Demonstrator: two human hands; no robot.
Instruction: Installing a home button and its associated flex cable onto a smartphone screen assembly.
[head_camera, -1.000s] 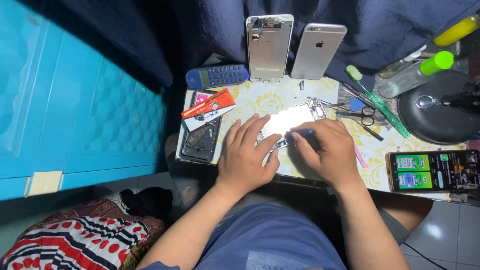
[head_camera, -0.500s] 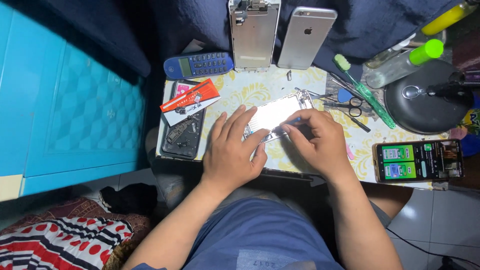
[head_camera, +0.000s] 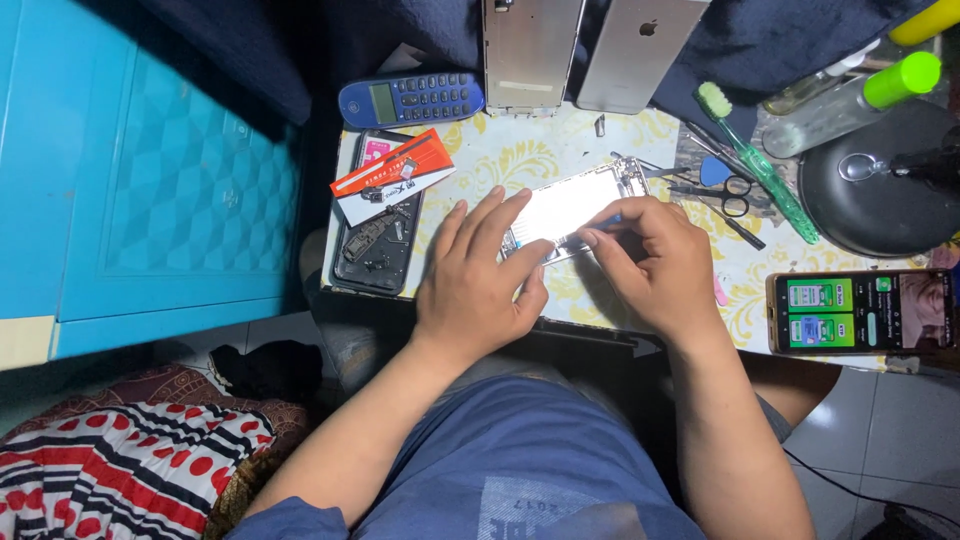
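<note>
The left hand (head_camera: 478, 290) is lying flat on the desk (head_camera: 520, 155), its fingers spread and pressing on the near left end of a bare phone screen panel (head_camera: 572, 205), so its grip is released rather than closed round anything; the right hand (head_camera: 655, 262) is curling over the near right edge of the same panel, thumb and forefinger pinching a small dark tool whose tip is too hidden to name, so its grip is clenched on that tool; the panel is lying slantwise in the middle of the desk, its pale face glaring under the light.

To the left of the left hand an opened dark phone housing (head_camera: 375, 245) is lying on the desk, with a red and white card package (head_camera: 392, 175) resting across its far end; beyond that a blue keypad handset (head_camera: 412, 98) is lying at the far edge; two silver phone backs (head_camera: 590, 45) are lying side by side on dark cloth at the far side.

To the right of the panel small scissors (head_camera: 722, 195) and a green toothbrush (head_camera: 757, 165) are lying near each other; a green-capped bottle (head_camera: 850, 100) is lying beyond them; a lit smartphone (head_camera: 860, 312) is resting near the right hand's wrist, apart from it.
</note>
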